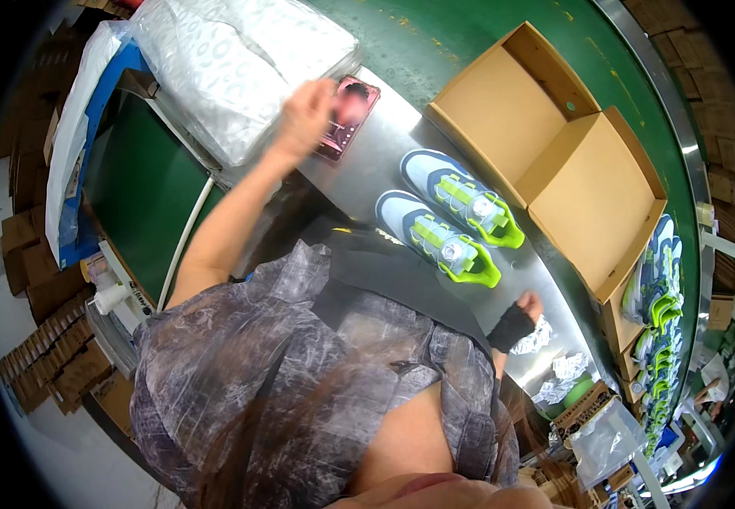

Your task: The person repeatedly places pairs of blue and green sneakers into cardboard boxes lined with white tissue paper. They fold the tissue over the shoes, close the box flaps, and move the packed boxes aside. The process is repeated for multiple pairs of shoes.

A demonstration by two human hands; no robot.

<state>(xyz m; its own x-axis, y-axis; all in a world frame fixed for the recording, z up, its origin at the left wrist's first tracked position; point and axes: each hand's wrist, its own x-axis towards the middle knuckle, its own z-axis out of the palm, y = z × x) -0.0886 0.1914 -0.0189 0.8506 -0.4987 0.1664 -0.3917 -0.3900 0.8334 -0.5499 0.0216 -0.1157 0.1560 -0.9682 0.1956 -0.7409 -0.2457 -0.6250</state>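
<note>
Table: bare steel (397, 114), its near edge against the person's dark apron (393, 276), its far edge beside a green surface (410, 30).
Shoes: two pale-blue trainers lie side by side in the middle of the table, toes toward its left end, heels toward its right end; one (461, 199) is nearer the far edge, the other (428, 231) nearer the near edge. Both have lime-green heels and laces, with pale stuffing inside.
Left hand: blurred (308, 114), above the table's left end, its fingertips overlapping the edge of a phone (350, 119); the fingers look bent, but whether they touch or grasp it cannot be told.
Phone: lies on the table with its screen lit, near a white bundle (240, 64) in clear plastic.
Right hand: by the table's near edge, toward its right end (527, 312), a black cover around the wrist; the fingers look curled, and whether they grasp anything cannot be told.
Crumpled paper: one white wad (534, 338) just beside the right hand, more (567, 369) farther along toward the right end.
Box: brown cardboard (503, 106), lid open, along the far edge.
Shoe row: more blue-and-green shoes (662, 288) beyond the box.
</note>
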